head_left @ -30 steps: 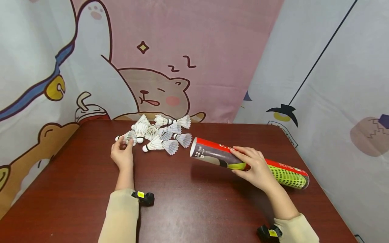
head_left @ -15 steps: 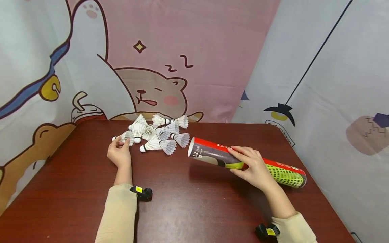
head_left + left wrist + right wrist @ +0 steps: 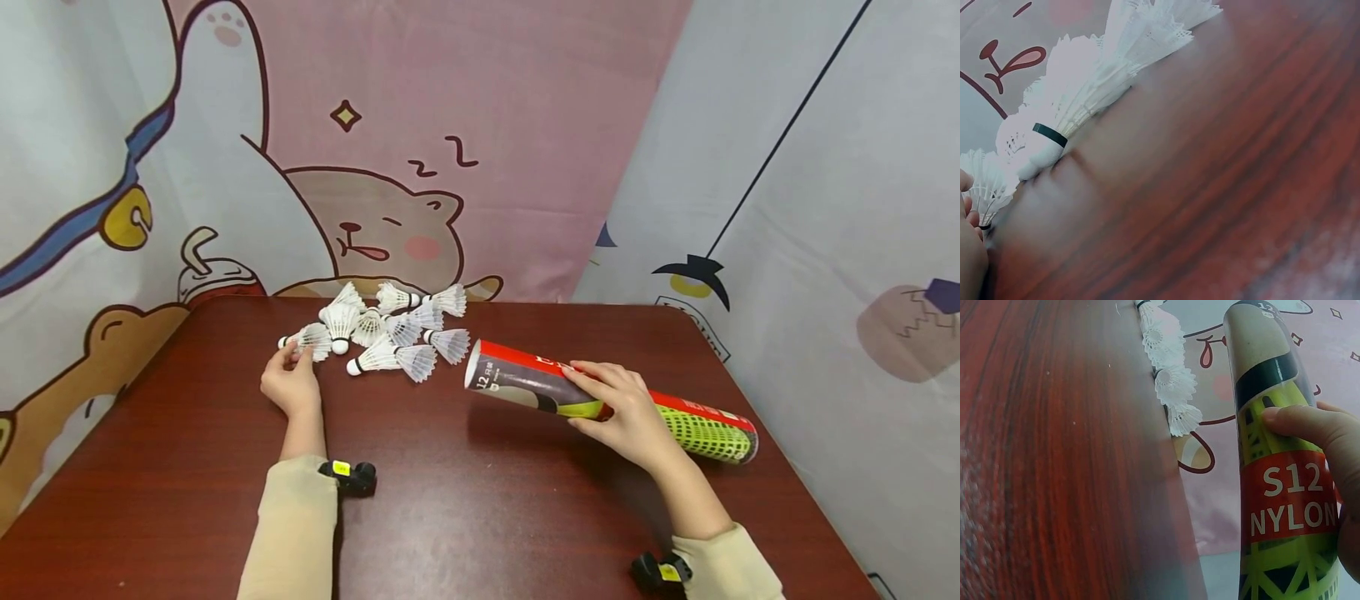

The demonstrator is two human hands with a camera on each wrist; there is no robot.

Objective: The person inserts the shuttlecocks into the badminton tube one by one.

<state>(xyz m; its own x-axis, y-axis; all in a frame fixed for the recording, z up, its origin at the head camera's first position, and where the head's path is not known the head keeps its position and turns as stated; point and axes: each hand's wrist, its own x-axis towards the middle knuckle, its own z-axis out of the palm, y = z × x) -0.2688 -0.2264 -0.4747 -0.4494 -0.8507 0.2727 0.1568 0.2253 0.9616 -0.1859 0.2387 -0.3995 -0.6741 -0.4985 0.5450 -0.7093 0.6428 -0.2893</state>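
My left hand (image 3: 291, 387) is at the left end of a loose pile of white shuttlecocks. Its thumb and forefinger pinch the near side of one shuttlecock (image 3: 313, 340), whose cork points left. In the left wrist view, fingers (image 3: 972, 215) sit right by the dark band of a shuttlecock (image 3: 988, 187). My right hand (image 3: 626, 412) grips a long shuttlecock tube (image 3: 525, 379) round its middle. The tube is tilted, its pale-rimmed end raised towards the pile. The right wrist view shows "S12 NYLON" on the tube (image 3: 1288, 494).
More shuttlecocks lie together near the table's back edge, two nested end to end (image 3: 390, 358) in front and a single one (image 3: 448, 344) at the right. The brown table (image 3: 450, 517) meets a cartoon-printed cloth (image 3: 525, 150) behind it.
My left hand has drawn back slightly towards me, and its thumb and forefinger have come closer together, uncovering more of the shuttlecock. The tube stays steady in my right hand.
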